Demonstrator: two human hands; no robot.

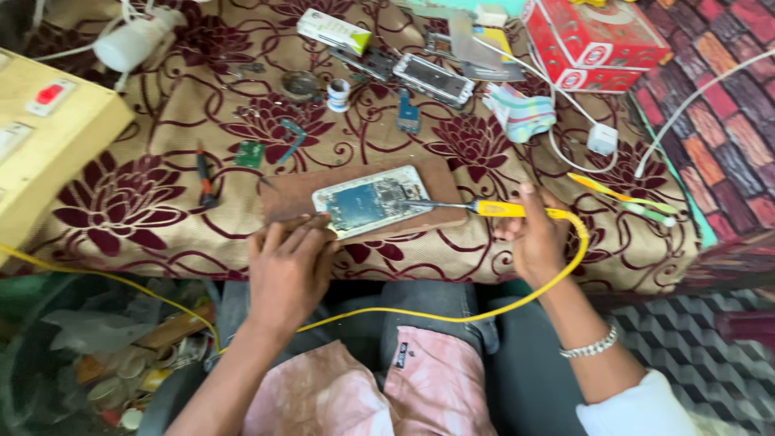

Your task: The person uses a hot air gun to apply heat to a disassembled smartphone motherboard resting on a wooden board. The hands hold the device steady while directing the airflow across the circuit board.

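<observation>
An opened phone with its circuit board showing [373, 199] lies on a brown wooden board [292, 196] near the front edge of the floral-covered table. My right hand [533, 234] grips a yellow-handled soldering iron [500, 209]; its metal tip reaches left onto the phone's right part. The iron's yellow cord [484, 311] loops down across my lap. My left hand [289, 262] rests on the board's front edge, fingers touching the phone's lower left corner.
Behind the board lie a second opened phone [433, 79], small circuit pieces [408, 111], a small white pot [339, 94], a green-and-white box [333, 31], red boxes [596, 40], a white charger [602, 138], tweezers [620, 196] and a yellow switch box [48, 145] at left.
</observation>
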